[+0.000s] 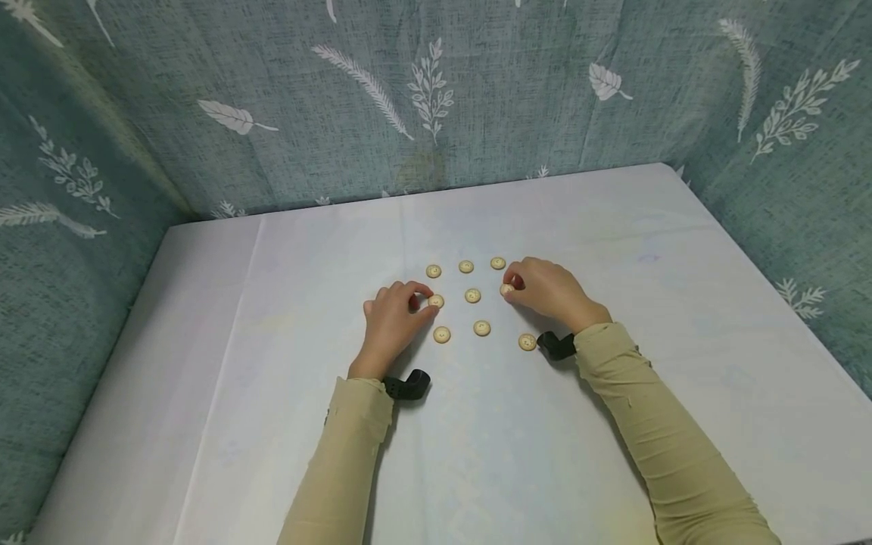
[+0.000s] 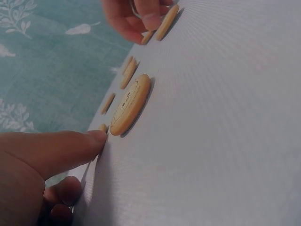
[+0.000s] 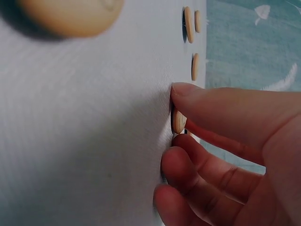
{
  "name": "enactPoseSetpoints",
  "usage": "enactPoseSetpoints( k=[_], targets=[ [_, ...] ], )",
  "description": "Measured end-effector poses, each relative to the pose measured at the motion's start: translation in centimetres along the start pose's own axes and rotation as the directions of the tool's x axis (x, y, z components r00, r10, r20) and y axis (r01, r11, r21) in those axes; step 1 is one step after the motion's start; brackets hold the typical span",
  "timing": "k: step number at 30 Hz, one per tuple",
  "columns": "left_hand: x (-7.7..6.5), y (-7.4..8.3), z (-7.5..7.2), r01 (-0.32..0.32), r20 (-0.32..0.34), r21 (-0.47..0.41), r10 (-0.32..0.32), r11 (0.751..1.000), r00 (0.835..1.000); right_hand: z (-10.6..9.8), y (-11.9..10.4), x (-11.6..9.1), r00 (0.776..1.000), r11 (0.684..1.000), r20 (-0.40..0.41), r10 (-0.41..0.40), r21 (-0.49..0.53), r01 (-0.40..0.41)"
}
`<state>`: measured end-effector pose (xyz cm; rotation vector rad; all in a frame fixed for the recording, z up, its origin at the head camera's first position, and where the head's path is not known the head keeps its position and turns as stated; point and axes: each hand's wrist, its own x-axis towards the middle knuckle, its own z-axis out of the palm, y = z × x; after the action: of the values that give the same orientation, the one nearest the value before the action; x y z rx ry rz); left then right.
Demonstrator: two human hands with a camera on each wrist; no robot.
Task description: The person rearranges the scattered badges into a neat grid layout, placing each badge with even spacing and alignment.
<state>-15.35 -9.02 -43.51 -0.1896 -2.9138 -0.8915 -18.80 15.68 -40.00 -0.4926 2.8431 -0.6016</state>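
Round wooden buttons lie on the white table in three rough rows of three. My left hand (image 1: 393,324) pinches the left button of the middle row (image 1: 437,301) between thumb and index finger; in the left wrist view the thumb mostly hides it. At the other end of that row, my right hand (image 1: 549,291) pinches the right button (image 3: 178,121) by its edge, close to the cloth. Between the hands sits the centre button (image 1: 473,296), touched by neither. The front right button (image 1: 527,342) is beside the right wrist's black camera.
Behind the hands are three back-row buttons, among them the back middle button (image 1: 466,266). Nearer are the front left button (image 1: 442,334) and front middle button (image 1: 482,328). A green leaf-patterned curtain (image 1: 504,113) surrounds the white table (image 1: 286,424) at back and sides.
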Motion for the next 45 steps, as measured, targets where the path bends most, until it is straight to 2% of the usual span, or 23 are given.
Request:
enactPoseSetpoints(
  k=[45],
  targets=[
    [0.07,0.13,0.04,0.011,0.006,-0.001,-0.011,1.0,1.0,-0.06,-0.04,-0.07,1.0,1.0,0.01,-0.013,0.022,0.013]
  ],
)
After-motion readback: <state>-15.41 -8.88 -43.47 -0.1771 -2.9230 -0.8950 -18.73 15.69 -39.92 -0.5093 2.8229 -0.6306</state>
